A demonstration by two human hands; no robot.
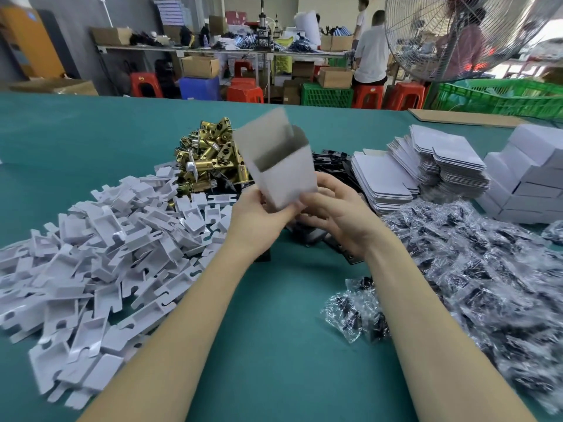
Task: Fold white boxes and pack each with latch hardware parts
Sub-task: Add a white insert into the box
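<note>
**A:** Where's the box?

**B:** We've got the white box up off the green table, centre of the scene, open end tilted up and away, top flap standing. It's motion-blurred, so flap detail is soft.

**A:** Hands?

**B:** Both grasping it at the lower end. Our left hand wraps the near-left corner, our right hand curls round the right side and underneath.

**A:** Parts?

**B:** Brass latches piled just beyond the box on the left. White plastic inserts heaped near left. Black plates behind and under our hands. Bagged black hardware spread on the right, a few bags close to our right forearm.

**A:** Box stock?

**B:** Flat blanks stacked far right. Folded boxes stacked beyond those at the right edge.
</note>
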